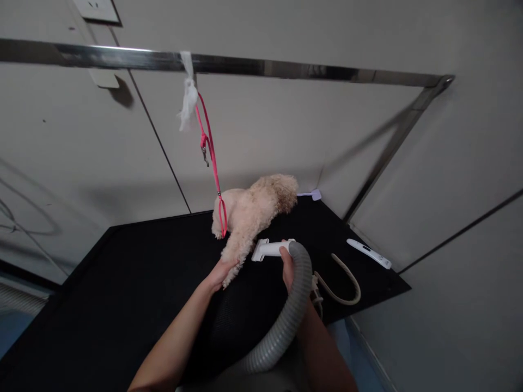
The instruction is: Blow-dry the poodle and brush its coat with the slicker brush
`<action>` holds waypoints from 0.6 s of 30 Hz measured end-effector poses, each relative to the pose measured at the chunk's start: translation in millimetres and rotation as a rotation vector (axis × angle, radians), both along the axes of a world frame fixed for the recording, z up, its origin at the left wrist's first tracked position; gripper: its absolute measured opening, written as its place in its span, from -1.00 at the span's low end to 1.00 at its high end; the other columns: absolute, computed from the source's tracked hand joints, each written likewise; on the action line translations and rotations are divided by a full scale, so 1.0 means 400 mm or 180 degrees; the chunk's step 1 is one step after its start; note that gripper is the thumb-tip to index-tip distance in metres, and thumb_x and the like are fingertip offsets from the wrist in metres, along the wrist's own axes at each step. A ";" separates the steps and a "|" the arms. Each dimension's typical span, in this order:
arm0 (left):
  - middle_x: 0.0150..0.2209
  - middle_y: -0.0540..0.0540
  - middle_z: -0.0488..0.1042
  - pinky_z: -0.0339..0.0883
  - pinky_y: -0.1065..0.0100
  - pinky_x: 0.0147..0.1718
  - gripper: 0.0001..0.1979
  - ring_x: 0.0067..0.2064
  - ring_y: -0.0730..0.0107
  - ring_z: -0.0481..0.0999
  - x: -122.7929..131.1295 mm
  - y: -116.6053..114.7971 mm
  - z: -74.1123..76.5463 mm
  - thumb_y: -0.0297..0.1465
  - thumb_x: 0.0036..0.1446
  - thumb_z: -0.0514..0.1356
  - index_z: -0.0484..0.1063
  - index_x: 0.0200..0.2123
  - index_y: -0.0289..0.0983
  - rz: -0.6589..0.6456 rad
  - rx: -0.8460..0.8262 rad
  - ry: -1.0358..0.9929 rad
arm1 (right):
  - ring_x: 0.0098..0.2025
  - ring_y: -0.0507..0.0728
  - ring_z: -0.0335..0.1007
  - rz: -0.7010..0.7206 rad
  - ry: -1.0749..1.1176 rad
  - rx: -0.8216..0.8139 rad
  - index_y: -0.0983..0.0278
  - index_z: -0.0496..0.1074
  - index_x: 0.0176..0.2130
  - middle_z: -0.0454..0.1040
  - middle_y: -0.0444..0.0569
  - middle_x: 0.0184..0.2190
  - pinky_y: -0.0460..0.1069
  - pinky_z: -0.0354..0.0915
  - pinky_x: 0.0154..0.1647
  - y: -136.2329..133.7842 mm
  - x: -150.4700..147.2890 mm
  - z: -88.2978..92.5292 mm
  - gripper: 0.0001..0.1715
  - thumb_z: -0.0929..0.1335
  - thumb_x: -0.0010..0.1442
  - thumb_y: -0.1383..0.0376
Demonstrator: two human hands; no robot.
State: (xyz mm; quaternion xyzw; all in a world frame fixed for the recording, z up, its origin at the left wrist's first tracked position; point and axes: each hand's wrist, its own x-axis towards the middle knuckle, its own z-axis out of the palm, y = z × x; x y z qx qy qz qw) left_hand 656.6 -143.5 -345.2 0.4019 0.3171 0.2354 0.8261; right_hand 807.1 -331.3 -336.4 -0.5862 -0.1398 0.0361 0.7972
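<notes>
A cream, curly-coated dog is on the black table, a pink lead looped at its head end. My left hand is closed around the lower part of one outstretched leg, whose furry end shows past my fingers. In my right hand is a white vacuum nozzle joined to a grey ribbed hose. The nozzle's flat head points left, close beside the leg, with a small gap visible between them. Part of my right hand is hidden behind the hose, which curves down toward my body.
White clippers lie near the black table's right edge, beside a beige cord. A lilac brush-like tool is at the back corner. Overhead runs a metal bar, with white cloth and the lead tied to it. Walls stand behind and right.
</notes>
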 end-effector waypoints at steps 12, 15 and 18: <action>-0.09 -0.27 0.76 0.44 0.18 0.33 -0.64 0.27 -0.07 0.63 -0.019 0.001 -0.031 -0.60 0.01 0.52 0.69 -0.10 -0.25 -0.0001 -0.0046 0.0119 | 0.22 0.33 0.50 -0.0068 0.0016 -0.0113 0.14 0.69 0.01 0.66 0.04 0.13 0.31 0.20 0.50 0.022 -0.049 -0.008 -0.54 0.56 0.15 0.03; -0.08 -0.28 0.76 0.36 0.13 0.40 -0.67 0.30 -0.07 0.61 -0.033 -0.002 -0.023 -0.61 0.03 0.51 0.69 -0.11 -0.27 0.0054 -0.0003 0.0163 | 0.21 0.33 0.50 -0.0064 -0.0001 -0.0118 0.13 0.70 -0.01 0.67 0.03 0.11 0.31 0.21 0.49 0.024 -0.046 0.007 -0.56 0.58 0.14 0.05; -0.11 -0.29 0.76 0.33 0.06 0.42 -0.70 0.27 -0.11 0.63 -0.048 -0.001 -0.019 -0.62 0.03 0.51 0.69 -0.15 -0.29 0.0079 -0.0002 0.0294 | 0.19 0.33 0.52 -0.0241 0.0113 -0.0123 0.16 0.69 -0.03 0.68 0.04 0.09 0.32 0.20 0.50 0.002 -0.047 -0.008 -0.56 0.59 0.13 0.05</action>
